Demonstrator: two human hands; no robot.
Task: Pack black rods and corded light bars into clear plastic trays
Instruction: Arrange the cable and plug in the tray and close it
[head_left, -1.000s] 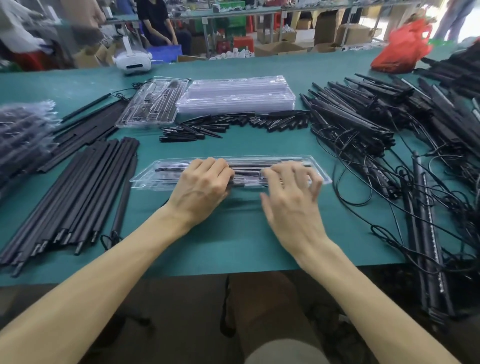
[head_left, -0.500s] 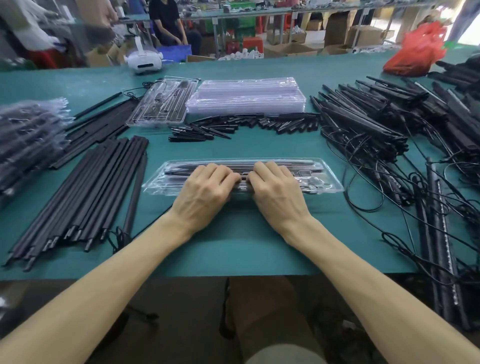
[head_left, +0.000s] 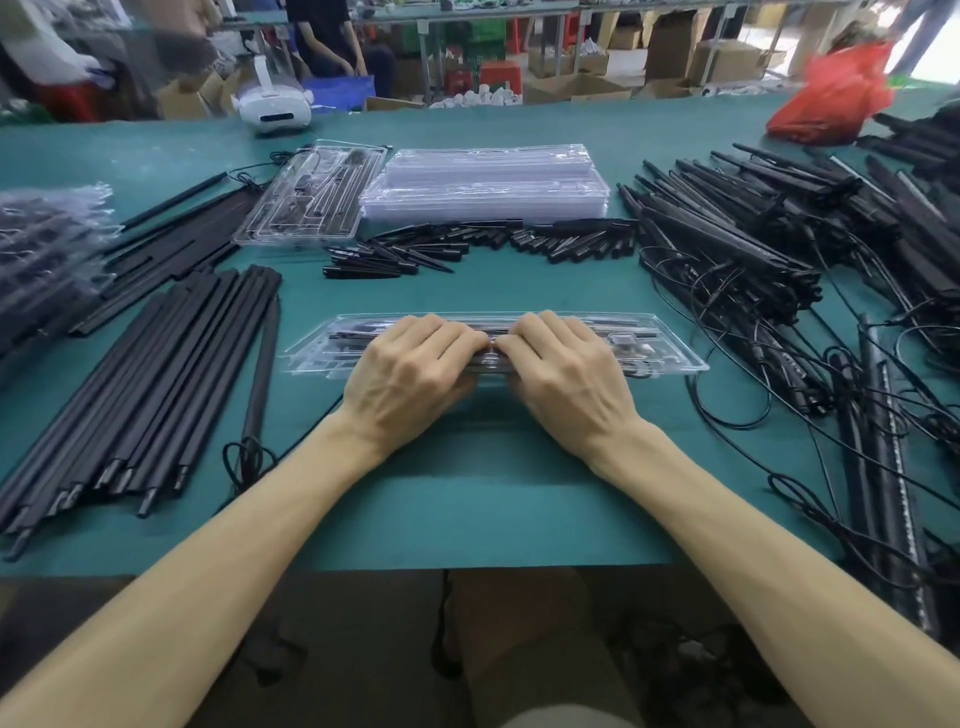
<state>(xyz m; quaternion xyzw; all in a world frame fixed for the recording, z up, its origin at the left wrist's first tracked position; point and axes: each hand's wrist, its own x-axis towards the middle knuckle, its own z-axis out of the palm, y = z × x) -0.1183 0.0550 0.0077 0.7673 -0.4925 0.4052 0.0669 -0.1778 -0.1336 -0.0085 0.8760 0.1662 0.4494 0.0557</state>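
A clear plastic tray lies crosswise in the middle of the green table, with black rods and a corded light bar inside it. My left hand and my right hand sit side by side on its middle. Their fingers curl over the top and the fingertips almost touch; the thumbs are hidden at the near edge. Loose black rods lie in a fan to the left. Corded light bars are heaped to the right.
A stack of empty clear trays and one filled tray lie behind, with short black pieces in front of them. Bagged packs sit far left. A red bag and a white headset lie at the back.
My right hand has slid left along the tray until it meets my left hand, and its spread fingers have come down onto the tray top.
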